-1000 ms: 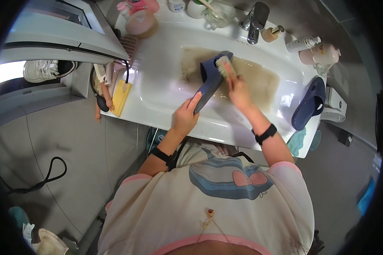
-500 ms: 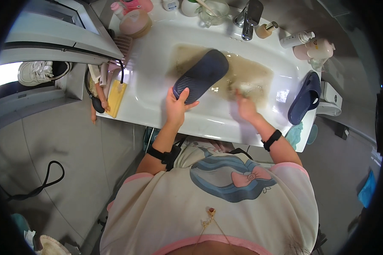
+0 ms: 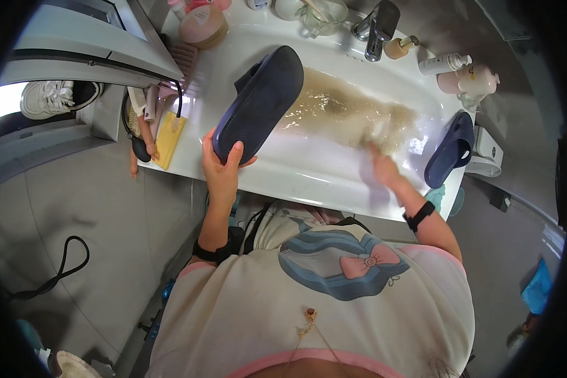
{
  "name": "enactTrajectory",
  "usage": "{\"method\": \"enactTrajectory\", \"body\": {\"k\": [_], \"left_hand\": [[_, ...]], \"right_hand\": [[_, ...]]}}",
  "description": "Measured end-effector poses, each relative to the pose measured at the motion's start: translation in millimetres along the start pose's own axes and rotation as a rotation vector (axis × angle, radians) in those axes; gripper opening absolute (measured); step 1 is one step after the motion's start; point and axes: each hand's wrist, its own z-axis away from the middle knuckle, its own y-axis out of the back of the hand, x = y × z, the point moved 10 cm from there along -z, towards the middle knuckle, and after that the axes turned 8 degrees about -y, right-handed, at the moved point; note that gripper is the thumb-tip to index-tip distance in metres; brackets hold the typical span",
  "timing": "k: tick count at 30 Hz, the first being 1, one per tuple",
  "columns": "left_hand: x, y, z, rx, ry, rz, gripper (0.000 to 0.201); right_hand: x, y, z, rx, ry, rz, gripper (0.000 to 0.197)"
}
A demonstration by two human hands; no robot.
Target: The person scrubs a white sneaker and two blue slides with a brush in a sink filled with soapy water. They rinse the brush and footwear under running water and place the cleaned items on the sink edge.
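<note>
My left hand (image 3: 222,165) grips a dark blue slide slipper (image 3: 260,104) by its near end, thumb on the sole and fingers underneath. The slipper is tilted above the left part of the white sink (image 3: 283,173), its strap showing on the far left side. Murky brown water (image 3: 340,104) lies in the basin. My right hand (image 3: 386,169) reaches into this water near its right end; the fingertips are under the surface and blurred, so whether they hold anything is hidden. Another dark blue slipper (image 3: 448,154) rests on the sink's right rim.
A chrome faucet (image 3: 377,31) stands at the back, beside a small tan bottle (image 3: 400,46). White and pink bottles (image 3: 444,63) occupy the right back corner. On the left rim are a yellow block (image 3: 169,140) and a pink comb (image 3: 184,62). A cabinet (image 3: 94,47) juts in at left.
My left hand has lifted the slipper up and to the left, away from over the water. My right hand has shifted slightly right and nearer, still in the water.
</note>
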Motion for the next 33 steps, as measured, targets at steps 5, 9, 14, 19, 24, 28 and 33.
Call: {"method": "enactTrajectory", "body": {"k": [5,9,14,19,24,28,33], "left_hand": [[2,2,3,0.018,-0.033,0.008,0.039],[12,8,2,0.074,-0.094,-0.023,0.039],[31,17,2,0.137,-0.191,-0.045,0.04],[32,28,6,0.166,-0.211,-0.034,0.041],[29,30,4,0.179,-0.198,0.013,0.04],[34,28,1,0.18,-0.221,-0.042,0.04],[27,35,5,0.182,-0.207,-0.069,0.04]], "right_hand": [[-153,73,8,-0.054,0.241,-0.097,0.075],[-254,58,-46,0.089,0.561,0.149,0.073],[-260,103,-126,0.232,0.269,0.047,0.073],[-217,98,-87,0.117,0.2,0.03,0.072],[-246,51,-29,-0.061,0.498,-0.001,0.072],[-263,88,-86,0.167,0.402,-0.019,0.069],[-215,125,-94,0.223,0.167,-0.228,0.064]]}}
